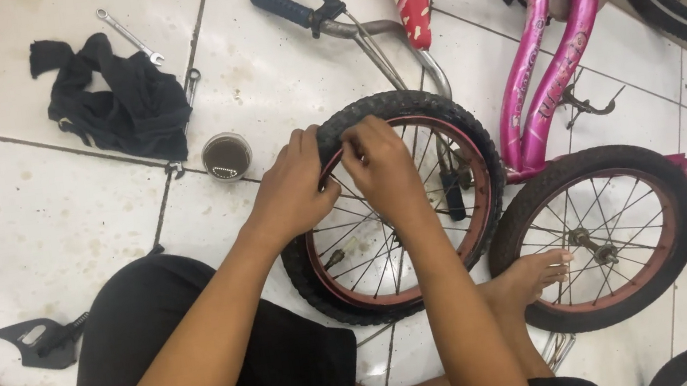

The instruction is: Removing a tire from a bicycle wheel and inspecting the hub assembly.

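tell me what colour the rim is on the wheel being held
Dark red rim under a black tyre; the head view shows it.

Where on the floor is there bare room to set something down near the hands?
Bare tile lies left of the loose wheel, between the black cloth, the small round tin and the knee. It is crowded right of the wheel: pink frame, second wheel, foot.
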